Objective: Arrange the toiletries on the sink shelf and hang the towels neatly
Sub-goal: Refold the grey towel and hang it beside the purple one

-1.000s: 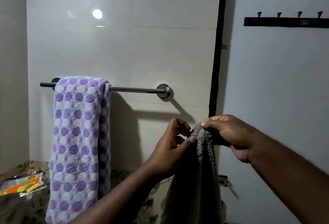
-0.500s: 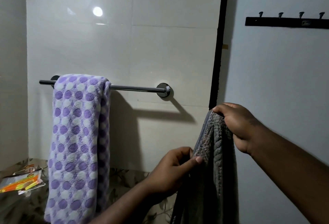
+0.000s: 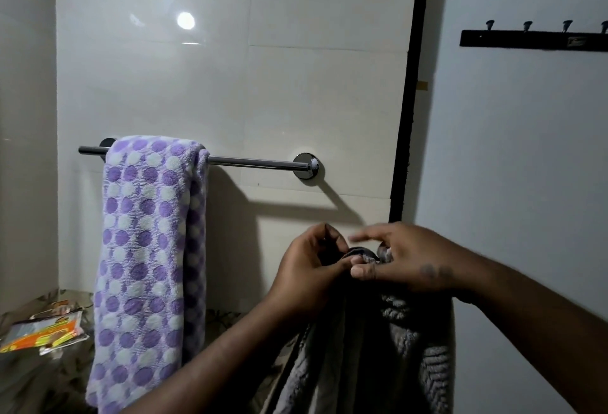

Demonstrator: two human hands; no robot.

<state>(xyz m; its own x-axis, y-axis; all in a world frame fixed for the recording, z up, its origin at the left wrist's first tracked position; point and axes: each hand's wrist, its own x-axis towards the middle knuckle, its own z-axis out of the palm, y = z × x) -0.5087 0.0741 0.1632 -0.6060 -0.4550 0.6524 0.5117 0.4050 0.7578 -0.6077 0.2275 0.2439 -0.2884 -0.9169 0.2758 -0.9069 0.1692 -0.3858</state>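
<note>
Left hand: your left hand [image 3: 312, 268] is pinched shut on the top edge of the grey ribbed terry towel [image 3: 408, 347]; thumb and fingers meet on the cloth just left of the right hand
Right hand: your right hand [image 3: 404, 262] grips the same gathered edge between thumb and lower fingers; the upper fingers are spread and blurred, so how firmly they hold I cannot tell
Grey towel: it hangs from both hands at the near right, below and to the right of the bar's right end; its lower part runs out of view
Purple towel: the lilac-and-white polka-dot towel [image 3: 148, 249] is draped over the left half of the chrome towel bar [image 3: 253, 163]; its folds look fairly even
Step in hand: square the corners; slide your hands apart along the top edge until it is taut and level, then fold to a width that suits the bare stretch of bar
Open room: the right half of the bar is bare up to the round chrome wall mount [image 3: 307, 166]; lift the towel clear over the bar from the near side
Edges: keep right of the purple towel's hanging edge so you don't drag it; the black vertical door frame [image 3: 408, 101] stands close on the right, so mind your right elbow
</note>
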